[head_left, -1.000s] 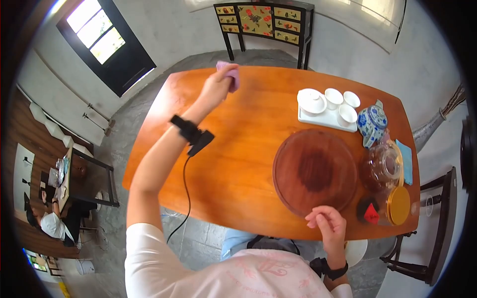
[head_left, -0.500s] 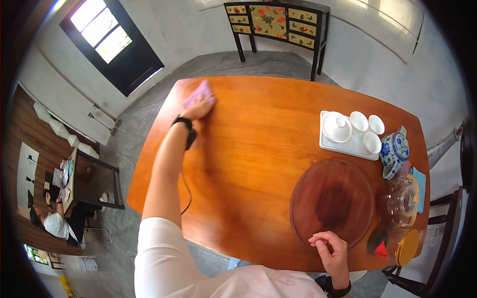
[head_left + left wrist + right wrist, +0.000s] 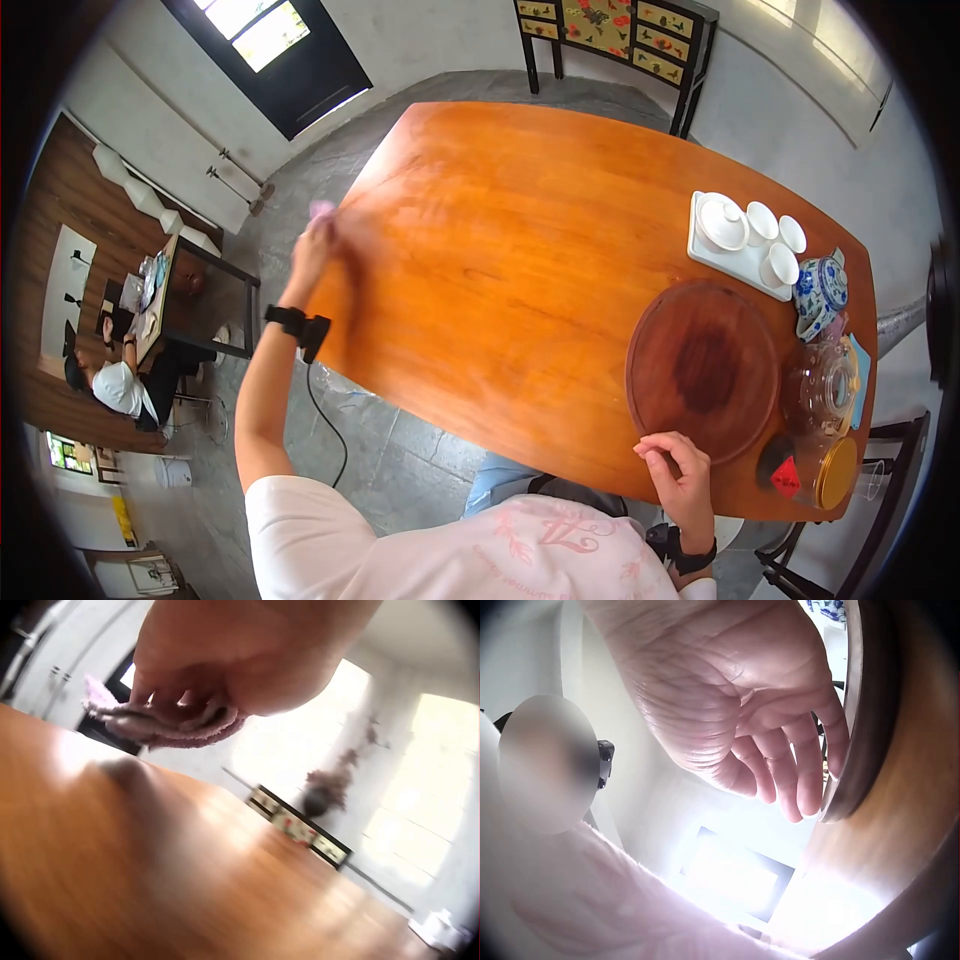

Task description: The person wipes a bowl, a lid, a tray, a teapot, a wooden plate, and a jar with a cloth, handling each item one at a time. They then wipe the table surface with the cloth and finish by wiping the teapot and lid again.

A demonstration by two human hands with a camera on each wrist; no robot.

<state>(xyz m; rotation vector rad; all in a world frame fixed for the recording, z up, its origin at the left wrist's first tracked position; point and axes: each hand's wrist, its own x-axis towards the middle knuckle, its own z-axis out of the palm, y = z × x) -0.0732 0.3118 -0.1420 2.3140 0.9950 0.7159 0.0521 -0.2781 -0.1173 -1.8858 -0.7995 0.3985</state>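
Observation:
My left hand (image 3: 312,252) grips a pink cloth (image 3: 321,209) at the left edge of the wooden table (image 3: 480,240). In the left wrist view the fingers curl over the folded, fuzzy cloth (image 3: 176,731), close above the tabletop. My right hand (image 3: 684,478) holds nothing. It hovers at the near edge of a round dark-red wooden tray (image 3: 690,310), its fingers loosely bent. The right wrist view has the fingertips right beside the tray's rim (image 3: 870,720).
A white tray (image 3: 703,247) bears a lidded bowl and several cups at the far right. Beside it stand a blue-and-white teapot (image 3: 820,292), a glass pot (image 3: 818,390) and a yellow-lidded jar (image 3: 836,473). Another person (image 3: 120,375) sits at a table far left.
My left hand swept the cloth from the far edge to the far left corner, then back toward me along the left edge. The right hand stayed by the round tray.

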